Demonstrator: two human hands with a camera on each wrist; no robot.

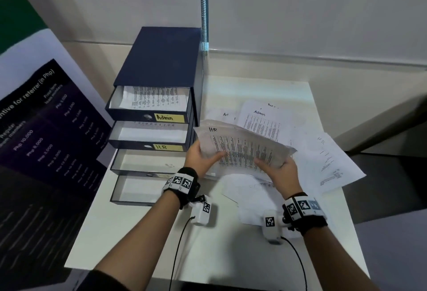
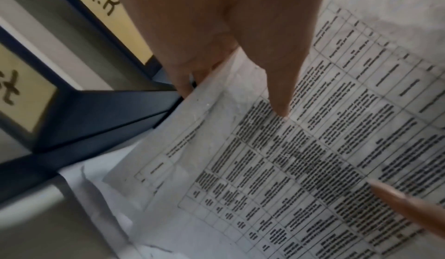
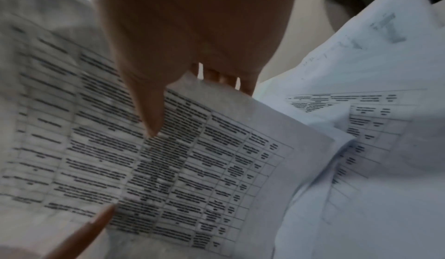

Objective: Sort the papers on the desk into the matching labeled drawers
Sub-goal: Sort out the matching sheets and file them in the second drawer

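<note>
A printed table sheet marked "HR" (image 1: 240, 145) is held in the air just right of the blue drawer unit (image 1: 159, 59). My left hand (image 1: 208, 155) pinches its left edge, thumb on top (image 2: 277, 76). My right hand (image 1: 275, 166) pinches its right edge, thumb on top (image 3: 149, 111), fingers underneath. All the unit's drawers stand pulled out. The top one, labelled Admin (image 1: 168, 117), holds printed sheets. The second, labelled HR (image 1: 166, 147), holds paper too. The HR label (image 2: 106, 2) lies close beside my left hand. The lower drawers' labels are hidden.
Loose sheets lie on the white desk (image 1: 161, 233): one marked Admin (image 1: 261, 122), one marked HR (image 1: 328, 159) overhanging the right edge, others under my hands (image 1: 245, 186). A dark poster (image 1: 46, 129) leans at the left. A metal conduit (image 1: 203, 13) runs up the wall.
</note>
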